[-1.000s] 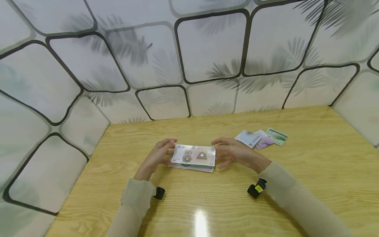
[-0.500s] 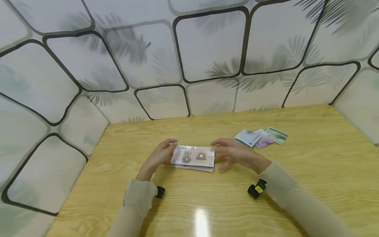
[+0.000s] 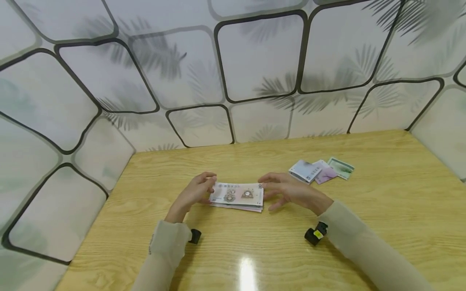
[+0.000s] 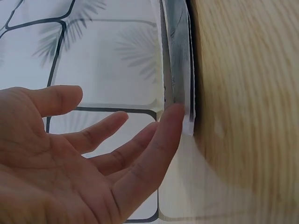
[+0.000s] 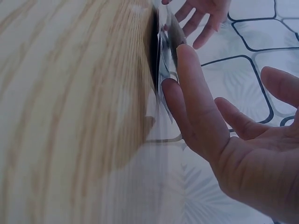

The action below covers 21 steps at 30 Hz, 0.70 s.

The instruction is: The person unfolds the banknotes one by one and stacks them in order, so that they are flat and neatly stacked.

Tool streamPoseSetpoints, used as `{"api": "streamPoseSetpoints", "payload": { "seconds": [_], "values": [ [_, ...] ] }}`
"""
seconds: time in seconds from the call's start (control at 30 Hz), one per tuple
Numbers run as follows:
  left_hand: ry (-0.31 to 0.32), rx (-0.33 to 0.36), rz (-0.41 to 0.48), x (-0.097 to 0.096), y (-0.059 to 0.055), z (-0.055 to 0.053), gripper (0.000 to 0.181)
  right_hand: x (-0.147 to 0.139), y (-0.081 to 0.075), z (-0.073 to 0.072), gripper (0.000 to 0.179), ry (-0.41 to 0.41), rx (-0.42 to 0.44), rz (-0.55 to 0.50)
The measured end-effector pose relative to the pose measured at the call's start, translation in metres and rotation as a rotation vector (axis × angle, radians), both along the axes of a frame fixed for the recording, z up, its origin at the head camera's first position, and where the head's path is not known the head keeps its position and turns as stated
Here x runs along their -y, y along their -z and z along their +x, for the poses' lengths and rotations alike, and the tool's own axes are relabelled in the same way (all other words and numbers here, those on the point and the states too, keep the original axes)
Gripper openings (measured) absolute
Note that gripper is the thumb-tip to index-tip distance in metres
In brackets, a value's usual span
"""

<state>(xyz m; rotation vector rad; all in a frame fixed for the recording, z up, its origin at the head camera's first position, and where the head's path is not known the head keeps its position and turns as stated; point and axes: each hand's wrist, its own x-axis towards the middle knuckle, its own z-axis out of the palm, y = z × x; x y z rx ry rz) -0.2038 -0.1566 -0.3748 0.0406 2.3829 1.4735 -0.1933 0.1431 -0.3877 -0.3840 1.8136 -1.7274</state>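
A stack of banknotes (image 3: 238,194), a number 20 printed on the top one, lies crosswise on the table between my two hands. Beside its left end is my left hand (image 3: 194,192), fingers loosely bent. The left wrist view puts one fingertip (image 4: 174,112) against the end of the notes (image 4: 177,60), with the thumb well apart. My right hand (image 3: 287,190) spreads its fingers at the opposite end. Two right fingers (image 5: 191,70) touch the edge of the notes (image 5: 166,60) in the right wrist view. Lower notes stick out slightly beneath the top one.
Behind my right hand lie a bluish folded note (image 3: 305,169), a purple one (image 3: 325,171) and a green one (image 3: 341,167), partly overlapping. A patterned wall (image 3: 262,117) borders the wooden table (image 3: 247,238) at the back and sides.
The top banknote has shifted slightly toward me, more in line with those under it. Both hands stay at the ends of the stack, with small finger movements. The notes at the right have not moved.
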Motion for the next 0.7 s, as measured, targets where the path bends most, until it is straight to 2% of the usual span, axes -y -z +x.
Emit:
{"api": "streamPoseSetpoints", "payload": {
  "seconds": [0.23, 0.5, 0.7],
  "values": [
    [-0.005, 0.004, 0.002, 0.003, 0.0, 0.001, 0.044, 0.002, -0.001, 0.002, 0.056, 0.004, -0.002, 0.025],
    [-0.024, 0.007, -0.046, 0.006, -0.002, 0.0, 0.044, -0.003, -0.003, 0.001, 0.055, 0.027, -0.065, 0.075],
    [-0.041, 0.02, -0.042, 0.009, -0.001, 0.001, 0.044, -0.012, -0.009, -0.001, 0.053, 0.03, -0.08, 0.073]
  ]
}}
